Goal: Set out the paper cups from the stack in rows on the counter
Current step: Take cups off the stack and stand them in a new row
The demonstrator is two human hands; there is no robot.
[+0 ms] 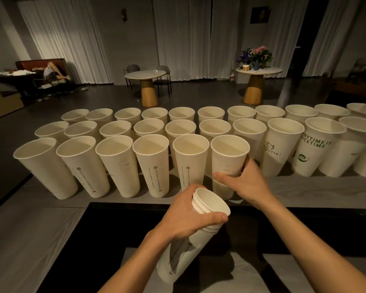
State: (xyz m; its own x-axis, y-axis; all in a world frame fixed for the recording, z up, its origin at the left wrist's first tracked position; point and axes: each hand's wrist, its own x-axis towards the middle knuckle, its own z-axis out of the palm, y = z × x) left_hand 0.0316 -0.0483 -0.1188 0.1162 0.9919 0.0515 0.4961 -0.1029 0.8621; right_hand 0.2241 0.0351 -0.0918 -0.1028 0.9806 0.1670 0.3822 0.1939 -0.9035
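Note:
Tall white paper cups stand upright in three rows on the grey counter (304, 191). The near row ends at a cup (228, 157) that my right hand (244, 182) grips around its lower half, its base on the counter. Left of it stands another near-row cup (191, 159). My left hand (188, 218) is closed around the top of a short stack of nested cups (184, 248), which tilts with its open mouth up and to the right, in front of the counter edge.
The near row's right part, in front of the printed cups (317, 146), is bare counter. A dark recess (135, 227) lies below the counter's front edge. Two round tables (145, 75) with chairs and flowers (256, 56) stand in the room behind.

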